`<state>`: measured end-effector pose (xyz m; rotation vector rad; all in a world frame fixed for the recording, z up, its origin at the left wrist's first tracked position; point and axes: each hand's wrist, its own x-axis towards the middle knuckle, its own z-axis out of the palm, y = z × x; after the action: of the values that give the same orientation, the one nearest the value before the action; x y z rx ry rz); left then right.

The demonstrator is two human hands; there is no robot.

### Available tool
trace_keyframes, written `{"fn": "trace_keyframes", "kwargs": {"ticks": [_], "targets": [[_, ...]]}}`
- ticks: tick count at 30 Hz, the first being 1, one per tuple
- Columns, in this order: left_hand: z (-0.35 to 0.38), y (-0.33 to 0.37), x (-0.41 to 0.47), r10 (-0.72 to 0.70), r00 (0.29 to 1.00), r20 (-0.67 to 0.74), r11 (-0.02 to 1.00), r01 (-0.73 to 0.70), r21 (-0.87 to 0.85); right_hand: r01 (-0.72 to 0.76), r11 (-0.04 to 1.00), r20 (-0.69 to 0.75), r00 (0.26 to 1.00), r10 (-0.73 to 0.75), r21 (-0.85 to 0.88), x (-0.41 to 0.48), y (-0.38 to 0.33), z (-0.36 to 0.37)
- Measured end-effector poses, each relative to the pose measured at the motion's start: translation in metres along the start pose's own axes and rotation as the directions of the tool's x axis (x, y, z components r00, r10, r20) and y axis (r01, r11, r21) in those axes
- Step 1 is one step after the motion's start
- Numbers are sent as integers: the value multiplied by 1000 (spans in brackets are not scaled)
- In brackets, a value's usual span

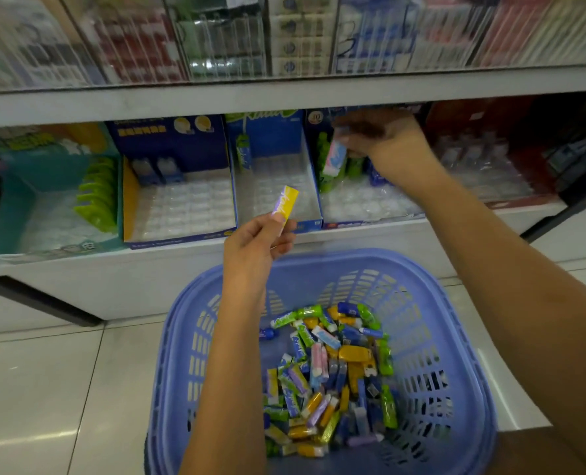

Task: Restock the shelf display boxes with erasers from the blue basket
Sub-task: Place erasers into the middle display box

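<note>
A blue basket (463,323) stands on the floor below me, holding several wrapped erasers (332,378) in green, yellow, blue, pink and purple. My left hand (254,245) pinches a yellow and purple eraser (285,204) in front of the middle blue display box (314,222). My right hand (380,138) reaches under the upper shelf and holds a pink and blue eraser (334,158) over the right display box (370,204), next to green erasers (326,156) standing in it.
A teal box (10,214) with lime green items sits at the far left, and a dark blue box (178,238) stands beside it. The upper shelf edge (216,97) overhangs the boxes. Red packaging (490,159) lies at the right. White floor tiles surround the basket.
</note>
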<state>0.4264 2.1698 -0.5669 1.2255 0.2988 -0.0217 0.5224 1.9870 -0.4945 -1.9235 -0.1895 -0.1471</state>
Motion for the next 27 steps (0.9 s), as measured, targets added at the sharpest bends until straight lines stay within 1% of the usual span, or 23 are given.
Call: {"fn": "trace_keyframes", "kwargs": {"ticks": [2, 4, 8, 10, 12, 14, 16, 20, 22, 24, 25, 27], "targets": [[-5, 1, 3, -5, 1000, -21, 999, 5, -38, -76, 990, 66, 995, 69, 115, 6, -5, 17], [-11, 3, 6, -7, 999, -37, 998, 4, -66, -173, 967, 112, 982, 154, 187, 10, -10, 31], [-16, 4, 10, 9, 999, -49, 997, -13, -77, -256, 961, 115, 963, 244, 103, 20, -11, 54], [-17, 4, 12, 11, 997, -70, 997, -15, -69, -287, 953, 149, 951, 271, 97, 25, -9, 59], [-17, 3, 15, 4, 995, -104, 998, -11, -63, -291, 956, 202, 939, 277, 40, 27, -7, 61], [-17, 2, 17, -1, 992, -125, 999, -6, -50, -253, 963, 226, 936, 269, -95, 30, -4, 64], [-18, 1, 20, 1, 992, -130, 1000, -4, -25, -200, 948, 215, 943, 254, -247, 34, -5, 67], [-20, 0, 23, -14, 992, -129, 1000, 12, -19, -73, 873, 184, 966, 183, -483, 49, -8, 72], [-20, 1, 23, -36, 992, -122, 999, 31, -44, -29, 826, 121, 986, 117, -562, 58, -3, 77], [-21, 2, 24, -52, 992, -116, 997, 45, -63, 44, 756, 83, 996, 14, -654, 66, 1, 83], [-22, 2, 24, -55, 992, -112, 997, 49, -62, 68, 735, 76, 997, -23, -674, 70, 4, 85], [-22, 3, 24, -59, 993, -102, 997, 53, -60, 122, 738, 116, 991, -60, -663, 76, 9, 88]]}}
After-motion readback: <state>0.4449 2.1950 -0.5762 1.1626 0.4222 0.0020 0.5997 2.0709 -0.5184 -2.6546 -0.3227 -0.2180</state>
